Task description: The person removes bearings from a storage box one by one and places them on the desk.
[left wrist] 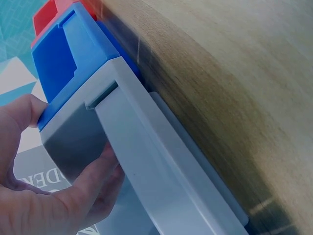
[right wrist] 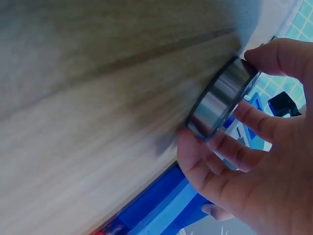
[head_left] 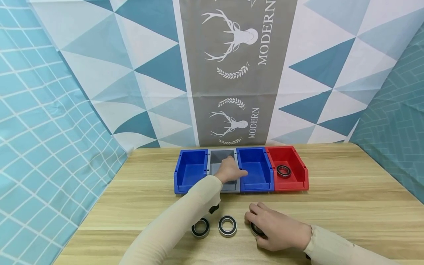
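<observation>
Starting from the left, we see the left blue bin (head_left: 193, 173) with nothing in it, and nearer us on the table (head_left: 114, 209) the left bearing (head_left: 200, 235), partly behind our left sleeve (head_left: 179, 217). Our left hand (head_left: 229, 170) reaches into the grey bin (head_left: 230, 188); its grip is loose, thumb spread well away from the fingers, and we see nothing in it, though the fingertips are partly hidden. The middle bearing (head_left: 227, 234) lies flat on the table, untouched. Past the right blue bin (head_left: 255, 187), also bare, our right hand (head_left: 276, 228) has its grip closed around the right bearing (right wrist: 222, 100), thumb on one side, fingers on the other; whether it is off the table we cannot tell. In the red bin (head_left: 293, 185) lies one more bearing (head_left: 283, 176).

We judge the step in hand to be the right hand's pick-up. The next move calls for a firm hold and a straight lift, clear of the middle bearing.
</observation>
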`<state>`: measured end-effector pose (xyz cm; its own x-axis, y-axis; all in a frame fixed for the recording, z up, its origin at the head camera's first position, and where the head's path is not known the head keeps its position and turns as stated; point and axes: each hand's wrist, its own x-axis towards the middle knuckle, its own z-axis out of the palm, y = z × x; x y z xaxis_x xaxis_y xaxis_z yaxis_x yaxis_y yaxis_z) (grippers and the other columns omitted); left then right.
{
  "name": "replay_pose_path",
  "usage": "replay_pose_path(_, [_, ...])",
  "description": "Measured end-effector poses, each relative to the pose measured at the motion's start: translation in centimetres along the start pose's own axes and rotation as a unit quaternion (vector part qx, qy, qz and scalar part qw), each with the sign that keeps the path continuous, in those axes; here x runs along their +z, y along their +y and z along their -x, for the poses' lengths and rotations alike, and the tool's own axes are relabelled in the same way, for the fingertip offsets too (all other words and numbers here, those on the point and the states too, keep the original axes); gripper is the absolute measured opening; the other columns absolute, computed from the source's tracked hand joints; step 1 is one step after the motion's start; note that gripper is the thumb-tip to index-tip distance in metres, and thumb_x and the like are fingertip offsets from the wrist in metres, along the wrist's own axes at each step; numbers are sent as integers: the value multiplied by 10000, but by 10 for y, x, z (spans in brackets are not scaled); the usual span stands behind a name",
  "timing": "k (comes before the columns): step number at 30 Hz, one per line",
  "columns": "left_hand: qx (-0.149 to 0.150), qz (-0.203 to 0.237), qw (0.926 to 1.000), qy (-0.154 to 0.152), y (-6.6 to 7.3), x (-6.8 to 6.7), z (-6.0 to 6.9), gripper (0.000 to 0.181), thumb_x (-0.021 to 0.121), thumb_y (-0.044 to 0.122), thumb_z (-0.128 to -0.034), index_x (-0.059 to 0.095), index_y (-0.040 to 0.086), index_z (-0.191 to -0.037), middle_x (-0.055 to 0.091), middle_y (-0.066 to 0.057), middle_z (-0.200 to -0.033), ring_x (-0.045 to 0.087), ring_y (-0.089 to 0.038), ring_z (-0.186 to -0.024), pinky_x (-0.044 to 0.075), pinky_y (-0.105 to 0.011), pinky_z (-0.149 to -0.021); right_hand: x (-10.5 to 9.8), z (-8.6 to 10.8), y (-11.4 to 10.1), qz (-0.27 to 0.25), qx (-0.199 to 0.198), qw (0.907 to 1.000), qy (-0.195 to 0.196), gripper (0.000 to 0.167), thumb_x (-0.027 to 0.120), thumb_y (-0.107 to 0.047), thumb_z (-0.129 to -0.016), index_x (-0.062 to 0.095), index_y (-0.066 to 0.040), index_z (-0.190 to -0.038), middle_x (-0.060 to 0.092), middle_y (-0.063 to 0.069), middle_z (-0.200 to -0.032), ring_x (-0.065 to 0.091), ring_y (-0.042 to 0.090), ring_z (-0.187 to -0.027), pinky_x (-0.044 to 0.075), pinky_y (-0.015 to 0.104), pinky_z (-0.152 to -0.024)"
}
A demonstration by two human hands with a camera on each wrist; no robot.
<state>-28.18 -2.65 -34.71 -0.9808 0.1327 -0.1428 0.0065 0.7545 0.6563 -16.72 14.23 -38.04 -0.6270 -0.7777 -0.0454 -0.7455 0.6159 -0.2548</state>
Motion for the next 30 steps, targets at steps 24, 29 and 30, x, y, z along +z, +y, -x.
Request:
replay_pose_path(24, [-72, 15, 10000, 13, 3, -2, 3, 746, 736, 320, -823, 385, -74, -1350, 593, -144, -1025, 591, -192, -773, 538, -329, -750, -69, 9, 51, 453, -115, 9957, 798, 396, 748, -289, -797, 570, -166, -1129, 577, -12, -1076, 505, 121, -1004, 518, 285, -786])
replay_pose_path(29, [-31, -9, 10000, 20, 3, -3, 4, 752, 731, 314, -827, 379, -74, -1366, 587, -132, -1011, 582, -182, -758, 523, -309, -722, -74, 9, 62, 684, 163, 9939, 854, 434, 760, -334, -776, 563, -170, -1126, 594, 3, -1115, 521, 149, -1049, 536, 358, -810])
replay_pose_path(30, [-17, -7, 10000, 13, 3, -3, 4, 750, 731, 312, -828, 379, -75, -1366, 587, -130, -1001, 580, -181, -752, 519, -304, -711, -74, 9, 64, 716, 196, 9934, 877, 437, 761, -337, -773, 564, -170, -1125, 598, 6, -1114, 522, 151, -1046, 536, 361, -806])
